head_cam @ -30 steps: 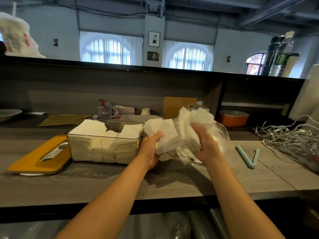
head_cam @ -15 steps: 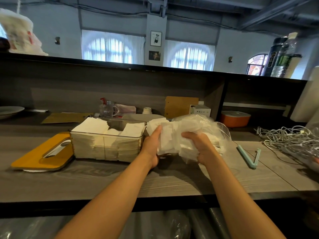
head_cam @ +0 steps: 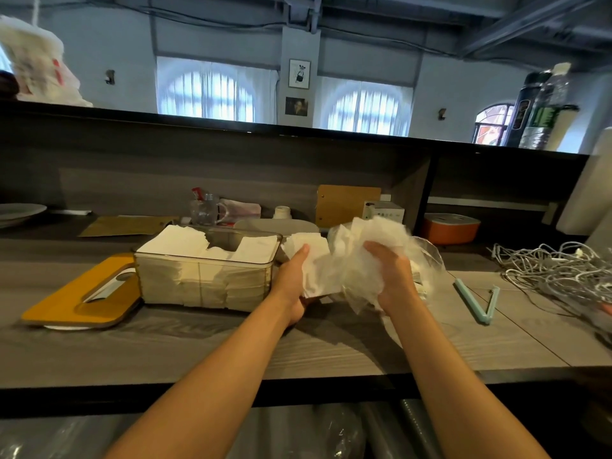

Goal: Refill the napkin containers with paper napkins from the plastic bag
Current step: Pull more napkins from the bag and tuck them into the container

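My left hand fingers clamp a napkin stack above the table, right of the container; my right hand fingers grip the bag.

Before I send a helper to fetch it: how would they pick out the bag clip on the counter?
Start at the grey wooden counter and look right of the plastic bag, short of the tangle of white cables. The clip lies flat there, alone on bare wood. It is the only pale teal thing, two thin arms spread in a V.
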A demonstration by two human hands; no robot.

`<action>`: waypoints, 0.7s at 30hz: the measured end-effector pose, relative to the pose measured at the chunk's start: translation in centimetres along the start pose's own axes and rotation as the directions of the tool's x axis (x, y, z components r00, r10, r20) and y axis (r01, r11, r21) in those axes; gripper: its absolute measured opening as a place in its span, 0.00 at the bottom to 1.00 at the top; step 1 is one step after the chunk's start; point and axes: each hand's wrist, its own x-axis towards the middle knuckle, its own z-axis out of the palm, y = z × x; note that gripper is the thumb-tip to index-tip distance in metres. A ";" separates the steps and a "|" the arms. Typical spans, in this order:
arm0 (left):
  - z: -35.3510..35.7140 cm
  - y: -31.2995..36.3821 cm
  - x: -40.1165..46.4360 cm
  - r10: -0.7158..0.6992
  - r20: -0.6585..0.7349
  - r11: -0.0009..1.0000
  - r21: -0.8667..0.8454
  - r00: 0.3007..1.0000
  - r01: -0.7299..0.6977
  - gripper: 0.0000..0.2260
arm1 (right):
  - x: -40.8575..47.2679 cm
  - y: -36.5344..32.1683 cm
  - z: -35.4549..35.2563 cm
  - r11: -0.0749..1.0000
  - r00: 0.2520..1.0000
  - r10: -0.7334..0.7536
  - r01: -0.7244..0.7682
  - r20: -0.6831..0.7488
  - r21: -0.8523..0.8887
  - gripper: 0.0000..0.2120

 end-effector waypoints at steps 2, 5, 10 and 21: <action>0.0 0.0 -0.1 -0.038 0.050 0.999 -0.015 0.998 0.039 0.20 | 0.0 -0.5 -0.3 0.981 0.991 0.027 -0.050 0.128 0.186 0.21; -0.1 0.0 -0.2 -0.078 0.147 0.994 -0.064 0.986 0.088 0.27 | -0.3 0.1 0.9 0.997 0.989 0.064 -0.069 0.129 0.034 0.09; 0.4 0.0 -1.0 -0.082 0.239 0.995 0.067 0.968 0.068 0.22 | -0.2 1.0 3.0 0.960 0.993 0.119 -0.121 -0.024 -0.252 0.19; 0.3 -0.7 -1.1 -0.059 0.334 0.986 0.166 0.941 0.003 0.22 | -0.8 3.0 2.8 0.976 0.990 0.044 -0.014 0.135 -0.217 0.26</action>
